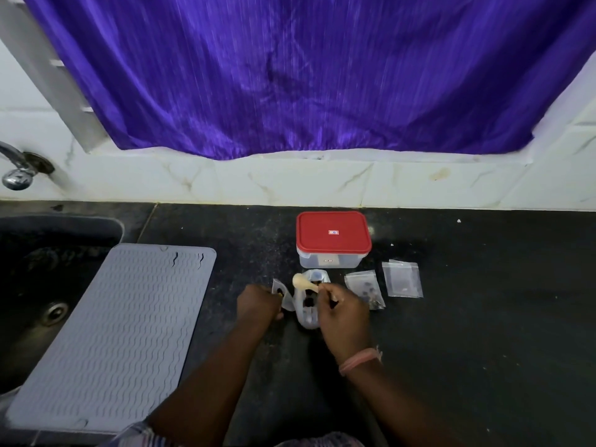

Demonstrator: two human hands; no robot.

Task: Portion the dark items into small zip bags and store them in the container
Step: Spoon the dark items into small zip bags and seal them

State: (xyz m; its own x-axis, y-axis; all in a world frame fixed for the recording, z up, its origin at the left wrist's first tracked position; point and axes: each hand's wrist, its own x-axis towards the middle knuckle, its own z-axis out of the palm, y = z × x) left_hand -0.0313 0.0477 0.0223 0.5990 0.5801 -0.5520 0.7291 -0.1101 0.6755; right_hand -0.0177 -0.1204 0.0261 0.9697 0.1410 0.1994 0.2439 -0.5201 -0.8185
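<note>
On the black counter, my left hand (258,301) pinches a small zip bag (278,289) that has dark items inside. My right hand (343,312) grips a pale wooden spoon (304,282), whose bowl is raised over a larger clear bag (310,304) of dark items lying between my hands. A clear container with a red lid (333,233) stands just behind, with its lid on. To the right lie a filled small zip bag (364,287) and a stack of unfilled zip bags (402,279).
A grey ribbed drying mat (119,330) lies at the left, partly over a dark sink (38,285). A chrome tap (17,175) sticks out of the white tiled wall. A purple curtain (306,75) hangs above the counter.
</note>
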